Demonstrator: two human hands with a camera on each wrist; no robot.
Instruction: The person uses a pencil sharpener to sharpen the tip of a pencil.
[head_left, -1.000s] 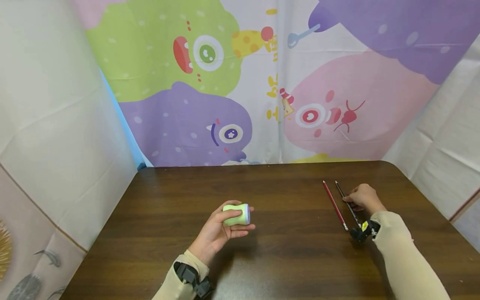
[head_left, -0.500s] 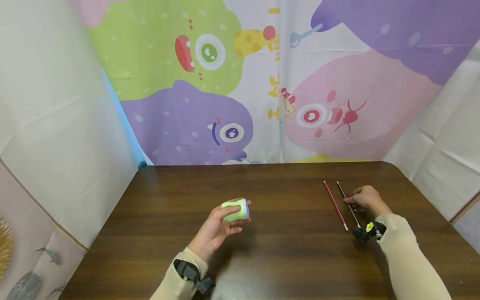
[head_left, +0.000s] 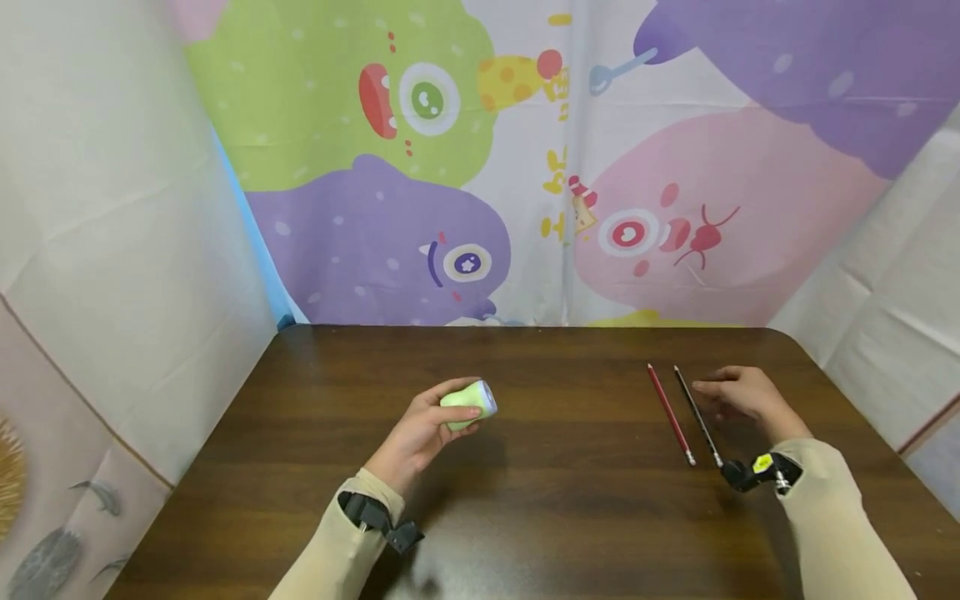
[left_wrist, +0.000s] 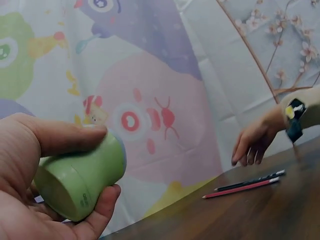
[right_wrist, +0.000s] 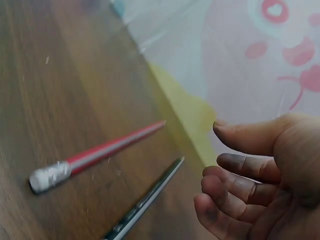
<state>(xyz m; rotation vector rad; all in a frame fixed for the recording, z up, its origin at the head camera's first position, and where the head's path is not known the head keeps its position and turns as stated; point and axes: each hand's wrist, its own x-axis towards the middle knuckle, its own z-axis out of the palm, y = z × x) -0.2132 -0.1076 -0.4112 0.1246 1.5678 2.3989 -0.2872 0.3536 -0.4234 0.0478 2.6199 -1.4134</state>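
My left hand (head_left: 408, 433) holds a small green pencil sharpener (head_left: 459, 407) with a lavender end, raised over the table. In the left wrist view the thumb lies along the top of the sharpener (left_wrist: 82, 175) and the fingers curl beneath it. My right hand (head_left: 746, 398) is just right of the black pencil (head_left: 697, 415), its fingers loosely bent with nothing between them. A red pencil (head_left: 670, 414) lies left of the black one, nearly parallel. Both pencils have their tips toward the back. Dark smudges show on the right hand's fingers (right_wrist: 245, 185) in the right wrist view.
The brown wooden table (head_left: 555, 500) reaches back to a cartoon-printed curtain (head_left: 405, 242). White cloth hangs on the left side (head_left: 120, 208) and on the right. A black wrist camera (head_left: 367, 510) sits on the left sleeve, another on the right.
The right hand has let go of the black pencil and moved right, leaving it on the table. The left hand has risen slightly and tilted the sharpener, its lavender end turning upward.
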